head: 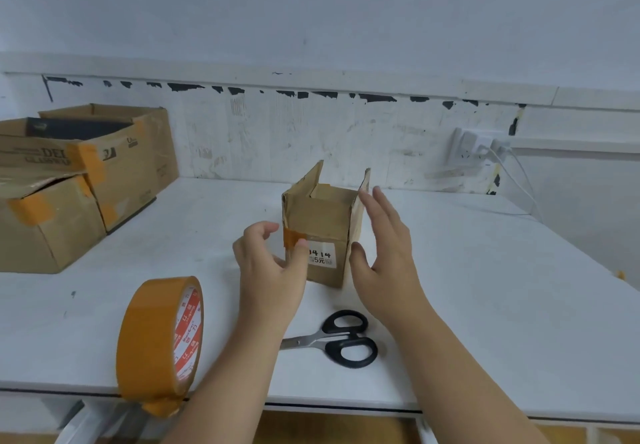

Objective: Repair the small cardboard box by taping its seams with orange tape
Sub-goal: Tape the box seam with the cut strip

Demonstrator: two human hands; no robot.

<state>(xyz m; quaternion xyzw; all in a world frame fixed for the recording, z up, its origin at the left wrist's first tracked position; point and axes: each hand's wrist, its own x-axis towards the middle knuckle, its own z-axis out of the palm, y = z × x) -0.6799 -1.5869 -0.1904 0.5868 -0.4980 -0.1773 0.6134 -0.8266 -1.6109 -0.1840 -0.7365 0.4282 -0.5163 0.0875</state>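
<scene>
My left hand (268, 263), fingers loosely curled, hides the small box's (322, 232) corner at 9 o'clock; my right hand (384, 242) hovers flat-fingered, empty.

Small cardboard box (320, 232) stood upright on white table (485, 287), flaps raised (orange strip on left edge). Left hand (268, 263) touched it; right hand (384, 246) open beside. Tape roll (159, 339), scissors (337, 338) nearby.
</scene>
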